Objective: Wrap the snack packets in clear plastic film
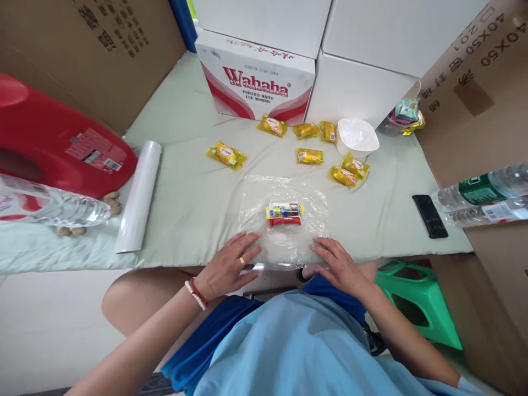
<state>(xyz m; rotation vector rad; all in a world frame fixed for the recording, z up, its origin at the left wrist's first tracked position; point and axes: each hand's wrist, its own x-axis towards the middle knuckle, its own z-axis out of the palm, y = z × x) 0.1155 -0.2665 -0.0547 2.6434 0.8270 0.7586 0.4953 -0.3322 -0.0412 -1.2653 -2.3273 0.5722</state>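
A clear sheet of plastic film [313,214] lies wrinkled at the table's front edge. On its middle sits a small bundle of snack packs [284,213], with white, yellow-and-dark and red wrappers side by side. My left hand [229,265], with a ring and wrist beads, is at the film's near left corner, fingers apart. At the near right side, my right hand [341,265] has its fingers spread at the film's edge. Neither hand visibly grips anything. A roll of cling film [139,195] lies left of the sheet.
Several yellow-wrapped snacks [226,154] lie behind the film, near a white bowl [357,136]. A Wahaha box [258,80] stands at the back. Left are a red jug [61,137] and water bottle [53,203]; right, a phone [429,216], bottles [482,190] and green stool [421,302].
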